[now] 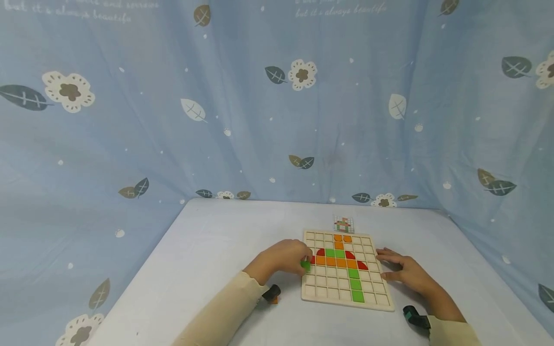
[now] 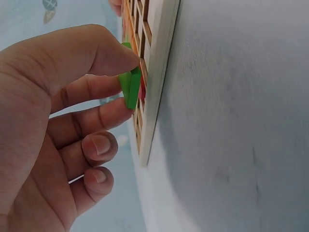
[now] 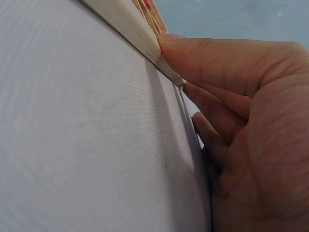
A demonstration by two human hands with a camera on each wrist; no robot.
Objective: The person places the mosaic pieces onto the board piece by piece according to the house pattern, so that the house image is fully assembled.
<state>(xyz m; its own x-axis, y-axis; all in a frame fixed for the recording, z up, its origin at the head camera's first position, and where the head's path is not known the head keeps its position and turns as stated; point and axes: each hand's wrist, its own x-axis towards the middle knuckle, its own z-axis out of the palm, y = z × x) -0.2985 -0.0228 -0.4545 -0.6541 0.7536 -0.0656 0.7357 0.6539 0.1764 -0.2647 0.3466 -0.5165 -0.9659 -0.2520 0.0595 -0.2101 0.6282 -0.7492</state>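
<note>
A square wooden grid board (image 1: 326, 291) lies on the table, with orange, green and red pieces set in some of its cells. At the board's left edge, my left hand (image 1: 285, 255) pinches a green block (image 2: 131, 89) between thumb and fingers. The block is tilted over the rim in the left wrist view, close to a red piece (image 2: 142, 90). My right hand (image 1: 407, 274) rests against the board's right edge. Its thumb (image 3: 207, 58) touches the wooden rim in the right wrist view, while the other fingers extend along the side.
Behind the board lies a small pattern card (image 1: 344, 224) with a coloured grid. Something small and orange (image 1: 274, 300) shows beside the left wrist's dark camera (image 1: 271, 292). A blue curtain (image 1: 242, 120) hangs behind the white table (image 1: 225, 240).
</note>
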